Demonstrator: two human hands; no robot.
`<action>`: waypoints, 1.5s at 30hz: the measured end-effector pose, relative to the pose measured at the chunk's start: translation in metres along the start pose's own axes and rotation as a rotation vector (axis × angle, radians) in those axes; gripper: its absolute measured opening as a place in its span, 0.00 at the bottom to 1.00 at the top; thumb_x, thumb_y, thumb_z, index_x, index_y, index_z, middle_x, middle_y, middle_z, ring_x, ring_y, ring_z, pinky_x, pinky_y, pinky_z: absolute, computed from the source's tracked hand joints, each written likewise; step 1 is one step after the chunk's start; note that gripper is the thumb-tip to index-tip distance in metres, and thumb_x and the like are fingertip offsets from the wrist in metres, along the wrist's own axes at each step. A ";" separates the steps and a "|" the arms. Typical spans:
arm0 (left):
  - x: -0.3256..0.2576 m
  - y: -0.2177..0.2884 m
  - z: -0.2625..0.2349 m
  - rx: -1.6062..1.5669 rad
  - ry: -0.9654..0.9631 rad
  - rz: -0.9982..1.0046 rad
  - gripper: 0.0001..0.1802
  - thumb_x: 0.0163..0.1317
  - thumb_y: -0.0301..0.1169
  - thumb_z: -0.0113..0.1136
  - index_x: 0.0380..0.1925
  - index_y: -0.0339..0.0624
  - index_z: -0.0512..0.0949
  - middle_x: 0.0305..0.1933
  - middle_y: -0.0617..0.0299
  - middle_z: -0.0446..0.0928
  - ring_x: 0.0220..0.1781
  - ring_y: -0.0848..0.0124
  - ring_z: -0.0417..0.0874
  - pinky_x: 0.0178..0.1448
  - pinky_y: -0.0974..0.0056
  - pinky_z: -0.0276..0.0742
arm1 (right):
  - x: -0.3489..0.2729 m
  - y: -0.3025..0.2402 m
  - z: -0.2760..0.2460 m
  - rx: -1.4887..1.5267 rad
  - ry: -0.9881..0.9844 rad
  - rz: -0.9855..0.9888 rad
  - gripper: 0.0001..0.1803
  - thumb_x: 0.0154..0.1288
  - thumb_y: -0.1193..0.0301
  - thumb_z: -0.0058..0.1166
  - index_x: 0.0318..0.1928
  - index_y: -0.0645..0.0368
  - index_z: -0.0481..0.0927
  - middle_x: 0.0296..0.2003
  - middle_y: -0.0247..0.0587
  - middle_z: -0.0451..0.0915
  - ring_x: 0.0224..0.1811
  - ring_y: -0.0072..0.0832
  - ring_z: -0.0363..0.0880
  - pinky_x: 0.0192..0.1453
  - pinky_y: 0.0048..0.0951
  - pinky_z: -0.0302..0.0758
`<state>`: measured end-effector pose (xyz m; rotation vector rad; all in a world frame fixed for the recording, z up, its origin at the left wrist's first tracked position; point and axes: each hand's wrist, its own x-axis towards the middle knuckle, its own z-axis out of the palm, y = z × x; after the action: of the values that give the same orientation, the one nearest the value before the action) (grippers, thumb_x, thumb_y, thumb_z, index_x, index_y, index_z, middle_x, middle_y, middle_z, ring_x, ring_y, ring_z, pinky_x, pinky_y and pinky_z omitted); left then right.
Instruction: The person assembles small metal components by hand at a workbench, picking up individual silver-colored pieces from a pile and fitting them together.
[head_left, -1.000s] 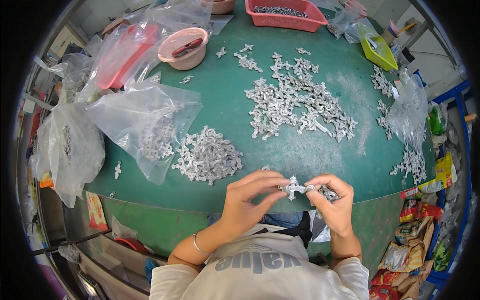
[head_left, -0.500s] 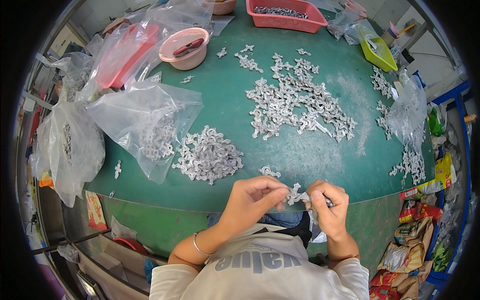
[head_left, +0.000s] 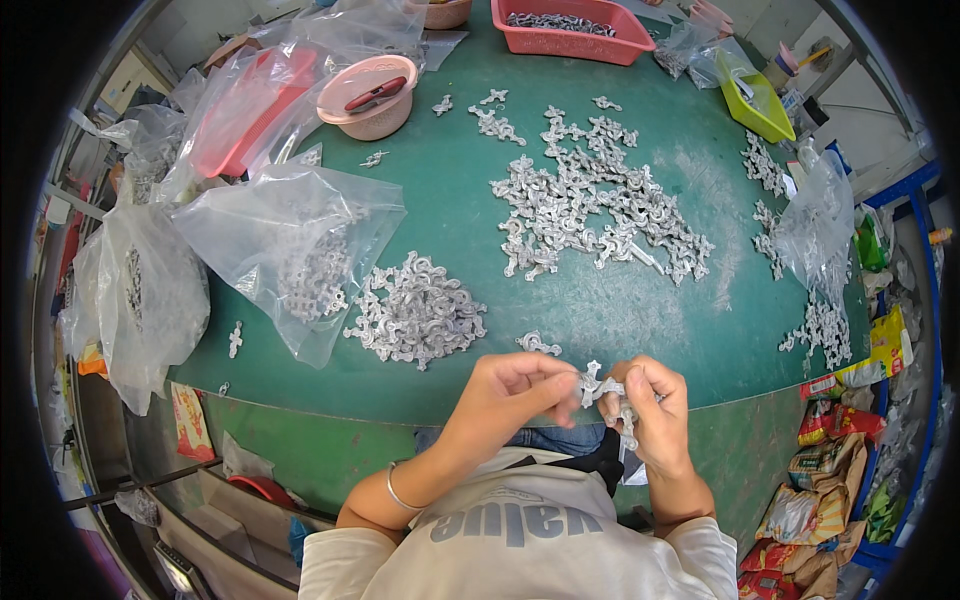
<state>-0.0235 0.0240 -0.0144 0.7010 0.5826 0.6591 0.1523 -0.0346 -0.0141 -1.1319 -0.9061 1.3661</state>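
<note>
Above the near edge of the green table (head_left: 420,390), a small silvery metal casting (head_left: 596,385) with curved arms is held between my two hands. My left hand (head_left: 520,388) pinches its left end between thumb and fingers. My right hand (head_left: 652,402) is closed round its right side, and another grey casting (head_left: 627,430) pokes out below those fingers. How the two pieces meet is hidden by the fingers. Just beyond my hands lies a loose casting (head_left: 538,343). A heaped pile of castings (head_left: 420,312) is to the left, and a wider spread of them (head_left: 590,205) lies farther back.
Clear plastic bags (head_left: 290,235) with castings cover the left side. A pink bowl (head_left: 366,120) holds a red-handled tool (head_left: 376,94). At the back are a pink tray (head_left: 570,52) of parts and a yellow-green basket (head_left: 765,118). More castings (head_left: 820,335) and a bag (head_left: 818,220) line the right edge.
My right hand has turned slightly, and the casting hanging below its fingers shows more now. The held casting has tilted a little. My left hand stays nearly in place.
</note>
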 end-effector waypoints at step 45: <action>-0.004 -0.008 0.008 0.362 0.077 0.565 0.16 0.47 0.10 0.56 0.39 0.28 0.74 0.40 0.51 0.73 0.43 0.67 0.76 0.49 0.67 0.75 | -0.009 0.000 0.006 -0.247 0.125 -0.320 0.05 0.55 0.79 0.52 0.33 0.68 0.76 0.21 0.37 0.75 0.20 0.17 0.69 0.24 0.17 0.63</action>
<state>-0.0183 0.0134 -0.0143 1.2043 0.5826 1.1233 0.1465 -0.0430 -0.0113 -1.1838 -1.1311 0.9319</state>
